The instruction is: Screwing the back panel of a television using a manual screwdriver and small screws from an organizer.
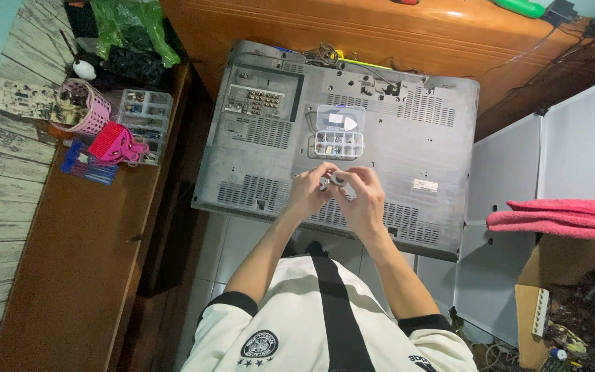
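Hands meet over the grey television back panel (380, 131): my left hand (309, 193) and right hand (363, 200) pinch a small part (332, 181); I judge it could slip into the vents.

Grey television back panel (408, 131), lying flat, vents and connector bay uppermost. On it: clear compartment box (339, 145) of small parts, lid (340, 118) folded open behind. Just in front of box: left hand (309, 191) and right hand (363, 200), fingertips together, pinching a small grey-white part (330, 182), too small to identify. At left, wooden bench (91, 248) with pink basket (85, 107), pink comb-like piece (108, 142), clear organiser box (142, 124), green plastic bag (132, 27), bare circuit board (25, 98). At right, white panels (559, 158), folded red cloth (559, 217), cardboard box (552, 289).
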